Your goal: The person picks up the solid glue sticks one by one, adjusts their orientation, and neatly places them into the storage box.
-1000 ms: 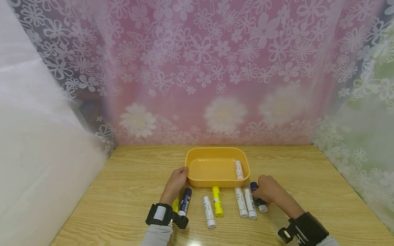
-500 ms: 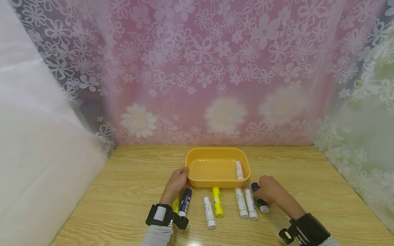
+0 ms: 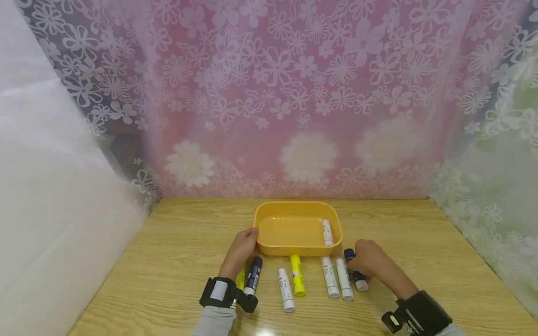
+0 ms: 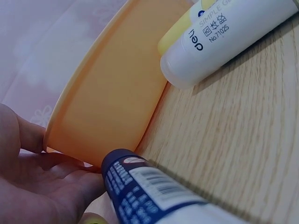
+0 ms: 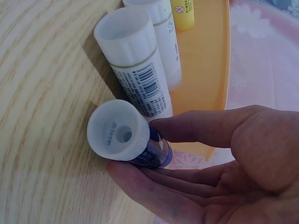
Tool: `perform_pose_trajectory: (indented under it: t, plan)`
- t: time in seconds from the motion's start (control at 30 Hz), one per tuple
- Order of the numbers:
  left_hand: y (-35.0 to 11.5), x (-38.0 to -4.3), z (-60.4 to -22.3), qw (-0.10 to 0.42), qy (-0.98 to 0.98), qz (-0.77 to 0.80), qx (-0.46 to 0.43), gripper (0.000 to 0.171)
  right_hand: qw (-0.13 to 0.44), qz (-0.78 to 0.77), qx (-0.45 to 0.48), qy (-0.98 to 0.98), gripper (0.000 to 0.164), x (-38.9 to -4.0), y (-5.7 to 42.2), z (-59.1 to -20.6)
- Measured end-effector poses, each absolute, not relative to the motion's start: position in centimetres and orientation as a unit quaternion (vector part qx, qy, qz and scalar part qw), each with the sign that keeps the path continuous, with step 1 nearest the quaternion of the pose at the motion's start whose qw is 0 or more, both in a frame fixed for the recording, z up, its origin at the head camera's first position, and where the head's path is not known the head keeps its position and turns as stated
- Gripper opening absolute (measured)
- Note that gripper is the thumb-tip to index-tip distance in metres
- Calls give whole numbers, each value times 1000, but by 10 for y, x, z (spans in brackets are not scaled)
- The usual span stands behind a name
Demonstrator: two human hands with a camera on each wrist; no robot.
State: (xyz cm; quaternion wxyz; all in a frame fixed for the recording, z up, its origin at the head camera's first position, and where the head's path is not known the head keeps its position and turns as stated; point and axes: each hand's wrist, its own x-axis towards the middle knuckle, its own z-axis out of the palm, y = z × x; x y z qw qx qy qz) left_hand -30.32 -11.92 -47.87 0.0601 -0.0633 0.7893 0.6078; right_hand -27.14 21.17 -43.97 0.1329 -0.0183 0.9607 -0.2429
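My left hand (image 3: pixel 243 246) grips the left side of a yellow plastic tub (image 3: pixel 281 252), its thumb over the rim and its fingers against the outer wall. A white glue stick (image 3: pixel 327 232) lies inside the tub at the right end. On the table to the right, my right hand (image 3: pixel 369 256) pinches a dark blue glue stick (image 5: pixel 152 156) between thumb and fingers, white base toward the wrist camera. Two white glue sticks (image 3: pixel 330 277) lie side by side just left of it. Close by my left hand is another dark blue glue stick (image 3: pixel 254 275), overlapping its fingers in the left wrist view.
In front of the tub lie a yellow glue stick (image 3: pixel 298 275) and a white one (image 3: pixel 286 290). Another yellow glue stick (image 3: pixel 240 280) is mostly hidden by the left wrist. A pink flowered curtain (image 3: pixel 260 140) hangs behind the wooden table (image 3: pixel 189 224).
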Motion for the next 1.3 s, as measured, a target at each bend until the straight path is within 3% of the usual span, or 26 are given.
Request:
perform_pose_trajectory:
  t: [1.3]
  plan:
    - [-120,-301,-477,65,787,611,-53,49,152,-234,-1,960,22,-275,217,-437]
